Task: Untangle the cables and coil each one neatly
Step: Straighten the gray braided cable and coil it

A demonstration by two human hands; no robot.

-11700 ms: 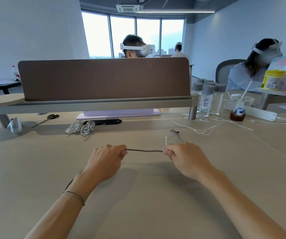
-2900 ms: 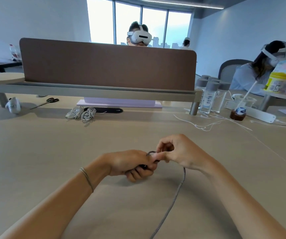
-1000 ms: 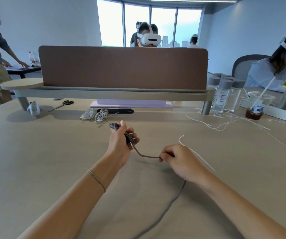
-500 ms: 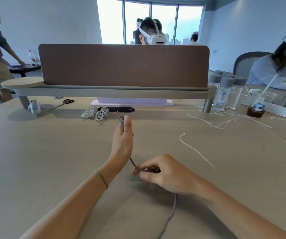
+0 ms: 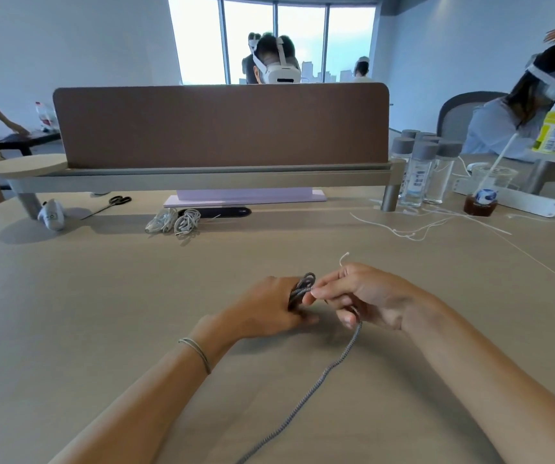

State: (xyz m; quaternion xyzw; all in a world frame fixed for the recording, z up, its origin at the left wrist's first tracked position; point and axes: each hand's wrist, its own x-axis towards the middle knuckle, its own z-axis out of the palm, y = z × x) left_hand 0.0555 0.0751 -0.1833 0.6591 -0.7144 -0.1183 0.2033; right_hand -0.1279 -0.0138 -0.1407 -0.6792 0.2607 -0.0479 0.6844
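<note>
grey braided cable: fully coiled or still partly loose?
Partly coiled. A few loops of the grey braided cable sit at the left hand; a long tail trails from the right hand.

Bare beige tabletop (image 5: 68, 313) lies open left of both hands. Farther back, two coiled white cable bundles (image 5: 175, 222), black scissors (image 5: 110, 204) and the brown divider panel (image 5: 219, 125) stand across it; loose white cords (image 5: 413, 229) and clear bottles (image 5: 423, 172) crowd the right.

Both hands meeting at table (image 5: 68, 296) centre, left hand (image 5: 266, 309) touching right hand (image 5: 366, 296). Braided cable (image 5: 306, 393) trailing from them toward near edge. Coiled cables (image 5: 177, 221) lying behind, before divider (image 5: 219, 125). Scissors (image 5: 108, 204) sitting far left, bottles (image 5: 425, 169) standing far right.
</note>
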